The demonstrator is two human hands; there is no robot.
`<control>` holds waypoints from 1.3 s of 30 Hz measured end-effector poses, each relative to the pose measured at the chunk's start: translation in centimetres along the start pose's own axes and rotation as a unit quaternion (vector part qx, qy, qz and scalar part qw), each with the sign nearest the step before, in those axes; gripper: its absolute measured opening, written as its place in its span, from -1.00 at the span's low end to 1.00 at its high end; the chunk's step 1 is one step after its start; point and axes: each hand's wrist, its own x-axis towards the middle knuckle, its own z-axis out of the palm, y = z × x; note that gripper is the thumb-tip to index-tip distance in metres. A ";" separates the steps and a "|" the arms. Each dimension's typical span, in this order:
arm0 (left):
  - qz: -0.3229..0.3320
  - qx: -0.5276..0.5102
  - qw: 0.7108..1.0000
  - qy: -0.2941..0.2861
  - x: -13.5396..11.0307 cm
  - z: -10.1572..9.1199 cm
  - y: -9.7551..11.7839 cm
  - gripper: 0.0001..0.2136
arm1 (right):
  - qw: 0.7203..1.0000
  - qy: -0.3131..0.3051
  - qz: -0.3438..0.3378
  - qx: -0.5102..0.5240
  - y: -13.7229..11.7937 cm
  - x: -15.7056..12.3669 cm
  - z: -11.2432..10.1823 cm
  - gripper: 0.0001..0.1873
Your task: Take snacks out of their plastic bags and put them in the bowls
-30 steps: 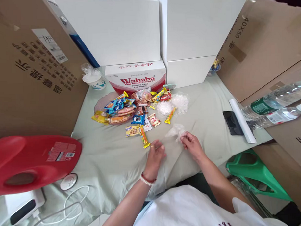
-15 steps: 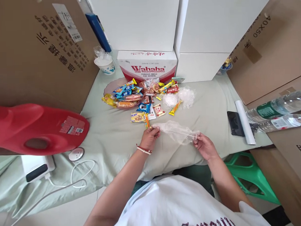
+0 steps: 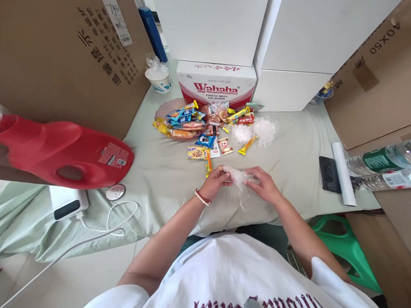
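Observation:
My left hand [image 3: 217, 181] and my right hand [image 3: 263, 186] are close together above the pale green cloth [image 3: 165, 173], both pinching a thin clear plastic bag [image 3: 240, 181] bunched between them. Part of the bag hangs down below my fingers. Just beyond my hands lies a spread of wrapped snacks [image 3: 211, 133], some of them heaped on a pinkish glass plate [image 3: 163, 111]. Two crumpled clear bags [image 3: 255, 130] lie to the right of the snacks.
A red jug [image 3: 67, 150] lies on its side at the left, next to a white charger with cable [image 3: 67, 204]. A Wahaha box [image 3: 216, 84], white boxes and cardboard cartons line the back. A black phone [image 3: 328, 174], paper roll [image 3: 343, 174] and water bottles [image 3: 384, 163] sit right.
My hands, which held the clear bag stretched wide between them, have come together and the bag is now bunched. The view has shifted left and back.

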 end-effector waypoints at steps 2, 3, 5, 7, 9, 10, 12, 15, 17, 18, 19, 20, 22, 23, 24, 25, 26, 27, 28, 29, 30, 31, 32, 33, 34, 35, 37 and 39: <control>0.010 -0.004 0.997 0.080 -0.4 0.6 -0.6 -0.45 | 0.997 0.041 0.045 0.040 0.1 1.0 3.1 -0.65; 0.011 -0.001 0.993 0.118 -0.6 0.8 -0.9 -0.42 | 0.994 0.063 0.067 0.062 0.1 1.3 4.4 -0.65; 0.009 0.014 0.988 0.156 -0.9 1.3 -1.7 -0.41 | 0.984 0.088 0.101 0.121 0.1 1.4 6.3 -0.66; 0.013 0.019 0.988 0.153 -1.1 1.6 -2.3 -0.52 | 0.963 0.094 0.146 0.205 -0.1 1.3 7.1 -0.65; 0.025 0.011 0.988 0.155 -1.2 1.4 -2.6 -0.61 | 0.929 0.105 0.207 0.287 -0.1 1.2 7.1 -0.64; 0.033 0.004 0.986 0.163 -1.2 1.2 -2.7 -0.62 | 0.911 0.111 0.236 0.321 -0.1 1.1 6.9 -0.63; 0.049 -0.006 0.982 0.182 -1.1 0.7 -2.8 -0.64 | 0.879 0.123 0.276 0.370 0.2 1.1 6.1 -0.60; 0.062 -0.020 0.979 0.192 -1.3 -0.1 -2.7 -0.63 | 0.853 0.136 0.296 0.408 1.0 0.9 4.7 -0.55; 0.065 -0.030 0.980 0.187 -1.6 -0.5 -2.7 -0.61 | 0.841 0.143 0.302 0.425 1.5 0.6 3.9 -0.52; 0.064 -0.035 0.981 0.182 -1.8 -0.6 -2.6 -0.60 | 0.837 0.145 0.303 0.431 1.6 0.5 3.6 -0.52; 0.063 -0.039 0.982 0.175 -2.0 -0.6 -2.6 -0.59 | 0.834 0.147 0.300 0.438 1.7 0.4 3.2 -0.52; 0.061 -0.042 0.983 0.167 -2.3 -0.7 -2.5 -0.59 | 0.831 0.142 0.296 0.448 1.6 0.2 2.9 -0.52; 0.052 -0.046 0.986 0.149 -2.7 -0.7 -2.3 -0.57 | 0.820 0.094 0.297 0.480 1.1 -0.1 2.4 -0.49; 0.047 -0.049 0.988 0.137 -2.9 -0.7 -2.2 -0.56 | 0.811 0.053 0.299 0.500 0.8 -0.3 2.2 -0.42; 0.043 -0.055 0.990 0.124 -3.1 -0.6 -2.1 -0.55 | 0.802 0.004 0.300 0.517 0.5 -0.4 2.0 -0.32; 0.038 -0.063 0.991 0.112 -3.3 -0.6 -2.0 -0.54 | 0.796 -0.046 0.298 0.526 0.2 -0.6 1.8 -0.24; 0.033 -0.072 0.992 0.099 -3.4 -0.6 -1.9 -0.54 | 0.795 -0.087 0.292 0.525 0.1 -0.7 1.6 -0.20; 0.029 -0.079 0.993 0.088 -3.5 -0.7 -1.8 -0.53 | 0.802 -0.109 0.283 0.515 0.1 -0.7 1.4 -0.21; 0.026 -0.085 0.993 0.081 -3.6 -0.9 -1.7 -0.52 | 0.814 -0.114 0.276 0.499 0.2 -0.6 1.3 -0.27; 0.024 -0.085 0.993 0.079 -3.6 -1.1 -1.6 -0.52 | 0.827 -0.105 0.273 0.481 0.4 -0.5 1.1 -0.33; 0.024 -0.081 0.993 0.081 -3.6 -1.4 -1.6 -0.51 | 0.839 -0.086 0.271 0.463 0.7 -0.3 0.8 -0.41; 0.029 -0.074 0.993 0.086 -3.6 -1.7 -1.5 -0.52 | 0.850 -0.064 0.268 0.448 1.0 0.0 0.6 -0.47; 0.039 -0.061 0.993 0.093 -3.6 -2.2 -1.3 -0.53 | 0.860 -0.043 0.262 0.435 1.2 0.2 0.2 -0.53; 0.054 -0.045 0.993 0.096 -3.6 -2.6 -1.0 -0.55 | 0.869 -0.028 0.252 0.425 1.4 0.5 -0.2 -0.57; 0.072 -0.024 0.993 0.089 -3.6 -3.1 -0.6 -0.56 | 0.877 -0.016 0.238 0.418 1.5 0.8 -0.7 -0.60; 0.093 0.001 0.993 0.072 -3.6 -3.6 0.0 -0.58 | 0.884 -0.006 0.220 0.412 1.5 1.1 -1.3 -0.63; 0.144 0.059 0.987 0.031 -3.6 -4.3 1.6 -0.60 | 0.897 0.018 0.172 0.408 1.4 1.4 -2.7 -0.67; 0.206 0.137 0.969 0.004 -3.7 -4.8 3.6 -0.69 | 0.910 0.051 0.101 0.398 1.2 1.3 -4.3 -0.68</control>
